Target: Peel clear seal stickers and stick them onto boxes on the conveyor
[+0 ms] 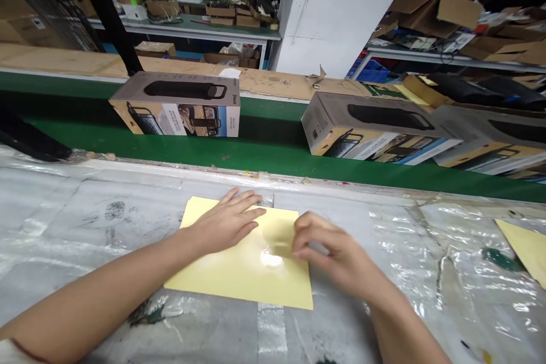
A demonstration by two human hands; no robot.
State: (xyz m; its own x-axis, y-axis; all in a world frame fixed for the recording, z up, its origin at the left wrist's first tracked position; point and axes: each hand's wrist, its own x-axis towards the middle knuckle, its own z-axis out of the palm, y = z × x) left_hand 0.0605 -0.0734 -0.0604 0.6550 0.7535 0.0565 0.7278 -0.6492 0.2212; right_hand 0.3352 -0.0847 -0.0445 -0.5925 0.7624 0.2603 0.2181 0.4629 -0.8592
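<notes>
"Plastic-covered worktop [128,210] lies under your yellow sheet [245,270], with a green belt [268,142] beyond it. How are your hands?"

"Your left hand [230,224] lies flat on the sheet, fingers slightly spread, tips past its far edge, gripping nothing. Your right hand [324,242] is curled at the sheet's right edge, thumb near fingertips; I can't tell whether you're pinching anything."

"Containers?"

"Beyond the sheet, one printed box [179,103] sits to its left and two more boxes [375,128] to its right, their contents hidden."

"Edges, room?"

"Your worktop ends just beyond the sheet but stretches either side; a second yellow sheet [524,247] lies well right."
</notes>
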